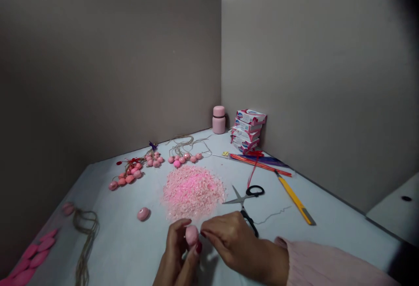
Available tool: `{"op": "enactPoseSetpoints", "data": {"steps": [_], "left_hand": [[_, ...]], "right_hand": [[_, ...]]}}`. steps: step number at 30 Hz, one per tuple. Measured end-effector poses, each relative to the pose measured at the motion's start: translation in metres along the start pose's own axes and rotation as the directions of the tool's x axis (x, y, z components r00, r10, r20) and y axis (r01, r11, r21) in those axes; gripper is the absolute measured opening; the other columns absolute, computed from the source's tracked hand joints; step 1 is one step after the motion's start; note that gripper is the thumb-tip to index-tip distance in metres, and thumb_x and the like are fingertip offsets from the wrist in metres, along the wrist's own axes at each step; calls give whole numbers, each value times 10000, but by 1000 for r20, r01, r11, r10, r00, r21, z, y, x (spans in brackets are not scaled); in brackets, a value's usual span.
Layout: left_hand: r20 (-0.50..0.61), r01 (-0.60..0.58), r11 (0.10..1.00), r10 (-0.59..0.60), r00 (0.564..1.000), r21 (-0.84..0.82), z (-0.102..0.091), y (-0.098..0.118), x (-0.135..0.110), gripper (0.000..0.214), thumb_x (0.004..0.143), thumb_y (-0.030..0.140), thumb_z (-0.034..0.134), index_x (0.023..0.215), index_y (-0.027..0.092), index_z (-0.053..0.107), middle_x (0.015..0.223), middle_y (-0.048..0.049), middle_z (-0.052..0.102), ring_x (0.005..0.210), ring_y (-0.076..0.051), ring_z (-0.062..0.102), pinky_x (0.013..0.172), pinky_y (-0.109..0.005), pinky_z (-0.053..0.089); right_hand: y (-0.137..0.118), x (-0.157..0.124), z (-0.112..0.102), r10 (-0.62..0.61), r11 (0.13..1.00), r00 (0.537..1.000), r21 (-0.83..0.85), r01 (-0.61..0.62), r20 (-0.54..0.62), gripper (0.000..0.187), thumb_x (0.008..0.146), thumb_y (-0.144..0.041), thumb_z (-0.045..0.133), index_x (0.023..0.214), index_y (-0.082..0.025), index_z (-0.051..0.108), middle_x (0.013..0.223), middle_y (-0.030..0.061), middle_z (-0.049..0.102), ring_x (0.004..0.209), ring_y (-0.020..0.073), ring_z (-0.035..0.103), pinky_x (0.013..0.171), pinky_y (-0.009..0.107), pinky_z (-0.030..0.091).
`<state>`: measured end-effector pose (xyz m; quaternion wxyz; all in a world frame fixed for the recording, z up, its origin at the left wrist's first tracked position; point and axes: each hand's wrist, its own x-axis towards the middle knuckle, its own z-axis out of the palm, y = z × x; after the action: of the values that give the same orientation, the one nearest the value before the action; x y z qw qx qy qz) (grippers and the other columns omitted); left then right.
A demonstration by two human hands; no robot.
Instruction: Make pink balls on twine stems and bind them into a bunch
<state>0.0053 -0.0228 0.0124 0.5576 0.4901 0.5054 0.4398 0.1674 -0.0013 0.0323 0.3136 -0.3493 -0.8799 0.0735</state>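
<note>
A small pink ball (191, 235) sits between the fingertips of my left hand (175, 257), low in the middle of the view. My right hand (237, 244) reaches in from the right and its fingertips touch the ball's right side. Just beyond both hands lies a heap of pink shavings (193, 192) on the pale table (124, 242). Black-handled scissors (245, 203) lie open right behind my right hand. One loose pink ball (143, 213) rests to the left of the heap.
Strung clusters of pink balls (131, 175) lie further back. Twine (85, 233) and pink petal shapes (34, 255) are at the left edge. A yellow utility knife (296, 199), coloured sticks (260, 163), stacked boxes (248, 130) and a pink jar (219, 120) fill the right corner. Grey partitions enclose the table.
</note>
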Motion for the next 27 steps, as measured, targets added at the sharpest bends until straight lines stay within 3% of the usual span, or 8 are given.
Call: {"op": "enactPoseSetpoints", "data": {"steps": [4, 10, 14, 17, 19, 21, 24, 27], "left_hand": [[26, -118, 951, 116, 993, 286, -2, 4, -1, 332, 822, 531, 453, 959, 232, 500, 629, 38, 516, 553, -148, 428, 552, -261, 328], [109, -73, 944, 40, 993, 321, -8, 7, 3, 354, 841, 544, 383, 725, 230, 498, 608, 41, 416, 598, -160, 405, 573, -259, 339], [60, -42, 972, 28, 998, 231, -6, 4, 2, 421, 790, 605, 422, 584, 239, 449, 539, 36, 395, 541, -165, 396, 525, -266, 354], [14, -14, 988, 12, 1000, 152, -3, 1, 1, 421, 773, 648, 403, 808, 255, 549, 549, 31, 457, 492, -166, 428, 472, -269, 366], [2, -37, 990, 37, 999, 140, -1, 0, 0, 474, 764, 651, 422, 1027, 261, 486, 624, 32, 500, 502, -153, 441, 475, -259, 374], [25, -53, 984, 50, 998, 172, -2, -1, 0, 467, 771, 621, 452, 1058, 253, 442, 622, 49, 473, 513, -140, 417, 487, -246, 360], [93, -61, 966, 39, 995, 253, -5, 3, 2, 337, 822, 562, 422, 833, 232, 494, 566, 62, 382, 530, -135, 366, 507, -243, 322], [98, -43, 969, 20, 995, 241, -7, 7, 2, 414, 831, 570, 388, 624, 222, 473, 551, 46, 372, 545, -143, 368, 523, -252, 329]], "right_hand": [[1, -1, -1, 6, 1000, 1000, 12, -6, 21, 217, 902, -127, 370, 776, -179, 538, 667, -9, 621, 602, 112, 572, 562, 225, 346], [0, -4, -3, -74, 987, 997, -139, 78, 35, 157, 812, -82, 415, 747, -184, 515, 616, -20, 580, 506, 124, 491, 485, 269, 281], [0, -4, -2, -115, 974, 993, -191, 119, 36, 151, 777, -60, 427, 744, -183, 508, 598, -24, 560, 487, 126, 462, 474, 282, 258], [0, -5, -2, -88, 979, 995, -181, 94, 43, 152, 788, -57, 433, 751, -187, 503, 609, -29, 566, 501, 122, 479, 485, 276, 267], [1, -5, -1, -64, 984, 997, -161, 70, 45, 145, 804, -70, 437, 758, -191, 502, 622, -32, 573, 517, 119, 497, 493, 272, 276], [2, -5, -1, -52, 988, 998, -147, 58, 45, 136, 819, -87, 438, 764, -193, 502, 634, -32, 579, 527, 118, 506, 499, 269, 283], [2, -5, -2, -61, 986, 997, -152, 67, 40, 144, 827, -89, 431, 763, -195, 504, 622, -33, 574, 512, 118, 491, 492, 272, 279], [1, -5, -2, -91, 981, 995, -171, 95, 28, 148, 801, -69, 437, 757, -191, 507, 611, -32, 571, 504, 121, 483, 483, 276, 268]]}}
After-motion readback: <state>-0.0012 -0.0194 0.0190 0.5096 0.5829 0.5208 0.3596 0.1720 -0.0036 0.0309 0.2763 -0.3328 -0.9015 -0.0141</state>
